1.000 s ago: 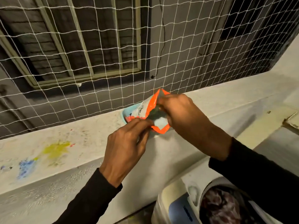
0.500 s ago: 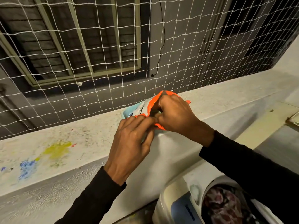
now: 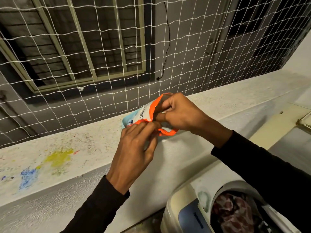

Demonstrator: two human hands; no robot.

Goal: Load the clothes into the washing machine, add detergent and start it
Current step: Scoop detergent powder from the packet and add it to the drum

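Note:
A detergent pouch (image 3: 141, 114), pale blue and white with an orange torn rim, lies on the concrete ledge (image 3: 94, 140). My left hand (image 3: 136, 148) pinches the near side of the orange rim. My right hand (image 3: 181, 113) grips the far side, and the mouth of the pouch gapes between them. At the bottom right the top-loading washing machine (image 3: 186, 214) stands with its drum uncovered, and dark red patterned clothes (image 3: 232, 209) lie inside it. My right sleeve hides part of the drum.
White safety netting (image 3: 101, 64) rises straight behind the ledge, with a barred window beyond it. Yellow and blue paint stains (image 3: 57, 158) mark the ledge at the left. A cream-coloured panel (image 3: 276, 125) lies at the right behind the machine.
My right hand has shifted its grip along the orange rim and pulled it up and right, so the pouch mouth has widened. My left hand has kept pinching the near edge.

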